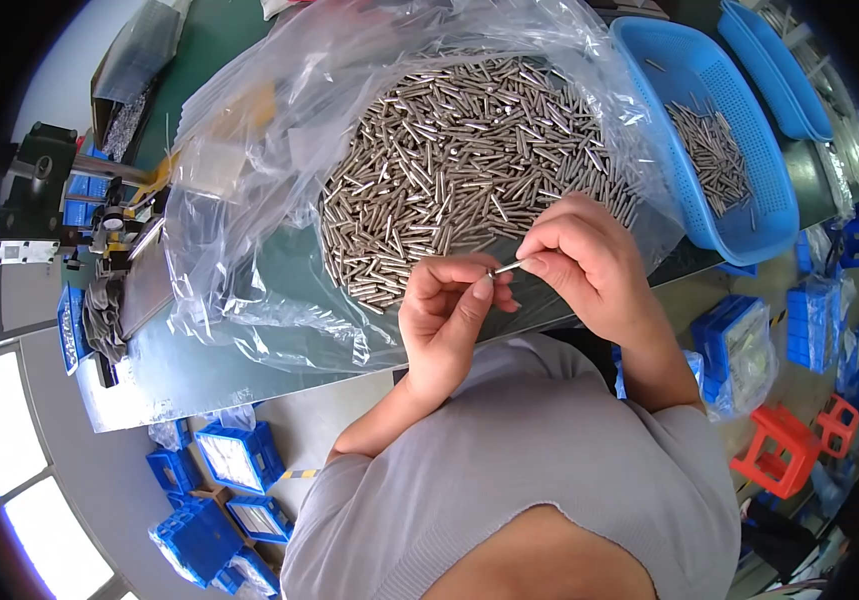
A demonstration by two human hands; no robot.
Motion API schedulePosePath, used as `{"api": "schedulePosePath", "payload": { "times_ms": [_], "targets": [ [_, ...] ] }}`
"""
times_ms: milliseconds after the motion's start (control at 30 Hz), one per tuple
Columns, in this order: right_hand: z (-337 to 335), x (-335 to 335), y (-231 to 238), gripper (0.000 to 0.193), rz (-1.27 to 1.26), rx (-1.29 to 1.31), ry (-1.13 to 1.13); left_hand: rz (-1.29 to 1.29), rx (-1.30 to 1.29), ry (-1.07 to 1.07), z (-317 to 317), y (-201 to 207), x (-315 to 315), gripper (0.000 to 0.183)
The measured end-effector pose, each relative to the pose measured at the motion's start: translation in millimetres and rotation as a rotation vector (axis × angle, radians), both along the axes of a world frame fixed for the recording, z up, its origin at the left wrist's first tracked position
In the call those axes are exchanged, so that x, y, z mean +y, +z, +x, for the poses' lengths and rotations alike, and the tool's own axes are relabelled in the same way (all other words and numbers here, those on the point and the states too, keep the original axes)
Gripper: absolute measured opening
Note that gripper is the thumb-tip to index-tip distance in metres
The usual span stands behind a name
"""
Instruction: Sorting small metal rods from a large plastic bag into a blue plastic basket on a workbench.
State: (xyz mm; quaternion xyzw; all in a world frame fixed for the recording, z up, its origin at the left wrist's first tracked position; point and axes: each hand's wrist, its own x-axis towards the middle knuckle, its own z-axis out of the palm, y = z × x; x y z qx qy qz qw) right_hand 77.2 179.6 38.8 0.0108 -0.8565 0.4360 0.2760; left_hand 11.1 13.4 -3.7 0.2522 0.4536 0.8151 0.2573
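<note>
Between my two hands is a small metal pin, slim and silvery. My right hand pinches one end of it between thumb and fingertips. At the pin's other end, my left hand has thumb and fingers closed around a tiny piece that I cannot make out clearly. Just beyond both hands a big heap of similar metal pins lies on a clear plastic bag, spread open over the green table. To the right of the heap stands a blue perforated basket with a smaller pile of pins in it.
Another blue basket is at the far right. Tools and a clamp-like device crowd the table's left end. On the floor are blue crates at left, more wrapped crates at right, and a red stool.
</note>
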Motion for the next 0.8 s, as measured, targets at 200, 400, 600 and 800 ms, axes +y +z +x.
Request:
{"api": "schedulePosePath", "payload": {
  "times_ms": [200, 400, 600, 800],
  "targets": [
    [-4.3, -6.8, -1.5, 0.013, -0.029, -0.004, 0.077, -0.042, 0.035, -0.034, 1.6, -0.1, -1.5, 0.01],
    [-5.7, -6.0, -9.9, 0.013, -0.24, -0.125, 0.172, -0.011, -0.003, -0.071, 1.7, 0.0, -2.6, 0.01],
    [-2.9, -8.6, -14.5, 0.011, -0.353, -0.151, 0.159, -0.052, -0.018, -0.035, 2.7, 0.9, -1.4, 0.01],
    [0.1, -5.3, -10.9, 0.007, -0.223, -0.012, 0.015, -0.039, -0.044, -0.012, 4.1, 0.5, 0.6, 0.009]
  ]
}}
